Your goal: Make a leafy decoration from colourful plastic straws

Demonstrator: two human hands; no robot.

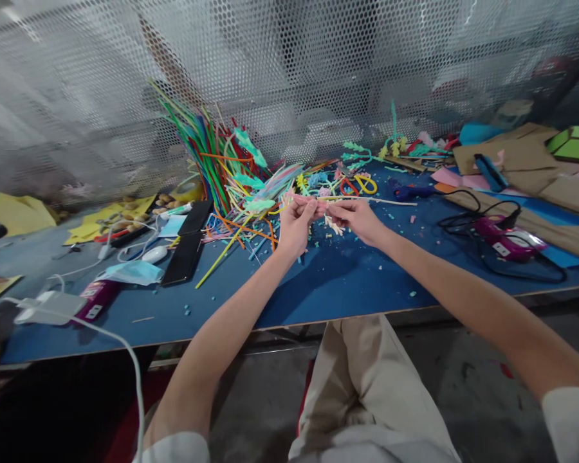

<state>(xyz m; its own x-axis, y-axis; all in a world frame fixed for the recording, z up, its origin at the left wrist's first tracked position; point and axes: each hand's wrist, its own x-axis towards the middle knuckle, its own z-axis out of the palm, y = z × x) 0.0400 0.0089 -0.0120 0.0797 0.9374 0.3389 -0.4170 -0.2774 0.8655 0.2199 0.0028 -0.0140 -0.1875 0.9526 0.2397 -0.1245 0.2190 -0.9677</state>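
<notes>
Both hands meet above the middle of the table (318, 289). Left hand (296, 222) and right hand (357, 218) each pinch one pale stick (367, 199), fingers closed narrow on it; its free end runs out toward 3 o'clock, just above the tabletop.

Progress, judged from the layout: the stick looks partly worked. A short white fringed piece (335, 225) hangs between the hands, and small offcuts (395, 222) lie scattered on the blue surface around them. Finished-looking looped and leafed pieces (361, 183) lie at 12 o'clock, just beyond the hands. A large bundle of coloured sticks (207, 148) at 10 o'clock appears unused, so much stock seems left.

Further out: a glue gun (506, 241) with black cord at 3 o'clock, cardboard (535, 173) at 2 o'clock, a face mask (132, 271) and a white adapter (48, 307) at 8 to 9 o'clock.

Writing: labels on the glue gun and on a magenta item (96, 299) at 8 o'clock are too small to read. No brand is legible.
</notes>
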